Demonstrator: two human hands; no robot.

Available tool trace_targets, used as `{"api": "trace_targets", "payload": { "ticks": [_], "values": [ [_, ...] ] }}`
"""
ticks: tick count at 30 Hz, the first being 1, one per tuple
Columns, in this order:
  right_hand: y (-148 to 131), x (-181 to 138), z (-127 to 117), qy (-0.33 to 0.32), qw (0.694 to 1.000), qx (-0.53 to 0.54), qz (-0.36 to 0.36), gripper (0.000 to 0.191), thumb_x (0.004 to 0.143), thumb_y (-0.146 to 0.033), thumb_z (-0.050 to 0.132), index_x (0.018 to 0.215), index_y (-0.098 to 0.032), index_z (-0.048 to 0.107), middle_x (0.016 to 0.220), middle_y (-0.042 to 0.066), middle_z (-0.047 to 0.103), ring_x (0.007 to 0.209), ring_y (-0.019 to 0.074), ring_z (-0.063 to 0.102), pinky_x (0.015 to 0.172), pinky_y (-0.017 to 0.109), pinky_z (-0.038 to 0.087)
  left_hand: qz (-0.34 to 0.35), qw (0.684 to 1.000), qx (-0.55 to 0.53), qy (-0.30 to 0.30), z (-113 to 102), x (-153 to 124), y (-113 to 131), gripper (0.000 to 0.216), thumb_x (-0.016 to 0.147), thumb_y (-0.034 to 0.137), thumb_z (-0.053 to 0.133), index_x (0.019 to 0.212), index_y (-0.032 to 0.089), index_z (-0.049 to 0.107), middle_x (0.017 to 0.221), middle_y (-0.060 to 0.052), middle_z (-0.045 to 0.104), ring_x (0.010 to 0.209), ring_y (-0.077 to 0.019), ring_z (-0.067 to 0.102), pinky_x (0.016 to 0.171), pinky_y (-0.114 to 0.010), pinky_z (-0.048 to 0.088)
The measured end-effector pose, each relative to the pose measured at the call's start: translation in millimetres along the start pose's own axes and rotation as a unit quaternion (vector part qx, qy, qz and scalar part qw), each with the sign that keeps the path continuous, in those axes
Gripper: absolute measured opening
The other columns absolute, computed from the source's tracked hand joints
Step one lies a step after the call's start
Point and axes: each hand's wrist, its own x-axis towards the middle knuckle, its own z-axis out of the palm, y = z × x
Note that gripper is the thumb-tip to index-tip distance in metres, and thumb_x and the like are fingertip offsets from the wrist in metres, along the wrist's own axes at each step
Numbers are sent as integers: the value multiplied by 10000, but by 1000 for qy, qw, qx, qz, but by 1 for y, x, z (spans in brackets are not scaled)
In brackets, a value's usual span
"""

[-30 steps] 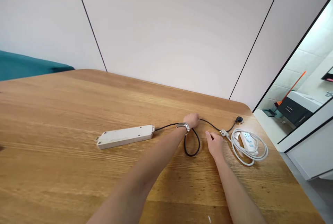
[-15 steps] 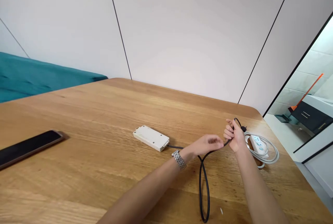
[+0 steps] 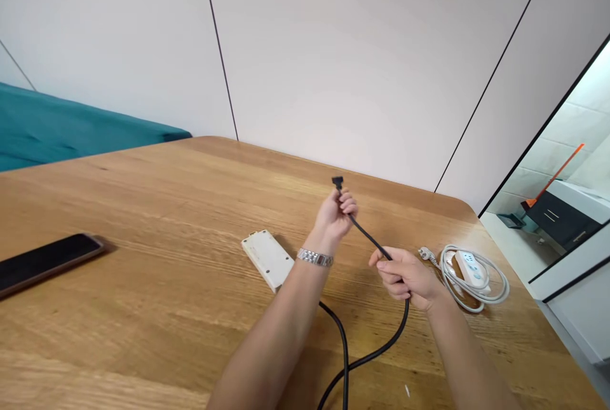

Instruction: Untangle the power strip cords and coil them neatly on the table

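Left hand (image 3: 335,213) and right hand (image 3: 405,275) wrap the black cord (image 3: 366,232) above the desk (image 3: 166,219).
Left closes just below the plug (image 3: 337,181); light, even tension should help the loop (image 3: 346,369) toward the near edge untwist.

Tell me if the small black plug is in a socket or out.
Out: the plug sticks up free above the left hand, which grips its black cord.
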Motion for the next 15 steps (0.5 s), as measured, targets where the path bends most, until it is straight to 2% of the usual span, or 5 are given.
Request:
{"api": "trace_targets", "payload": {
  "ticks": [3,6,10,12,15],
  "values": [
    [-1,-4,-14,-50,997,57,-13,242,740,-356,672,846,-175,551,460,-148,241,346,11,107,325,157,95,94,994,-49,5,-6,-8,40,393,990,159,203,644,164,390,444,88,257,321,-19,262,327,-108,220],
    [-2,-7,-31,-34,997,59,-34,227,745,-340,673,847,-164,572,447,-145,249,334,13,131,315,148,119,173,981,-79,29,-6,-21,67,371,997,185,208,661,177,364,423,96,256,304,-22,251,316,-124,203],
    [8,-2,-40,-38,998,25,-47,224,744,-354,676,814,-158,592,418,-124,344,317,34,255,329,168,256,276,948,-137,85,10,-46,81,395,1012,308,189,658,188,315,400,104,228,285,-21,208,294,-129,158],
    [20,6,-38,-58,998,-6,-34,252,735,-372,687,817,-146,615,416,-103,414,327,49,329,359,186,320,314,933,-159,77,23,-64,84,404,1012,318,202,641,188,294,396,102,234,287,-14,218,298,-118,163],
    [38,21,-30,-94,993,-68,14,299,698,-411,715,749,-126,641,420,-70,483,367,67,421,411,201,378,376,910,-171,33,38,-98,91,402,1007,316,237,631,184,289,402,101,254,289,-3,236,295,-100,169]
  ]
}}
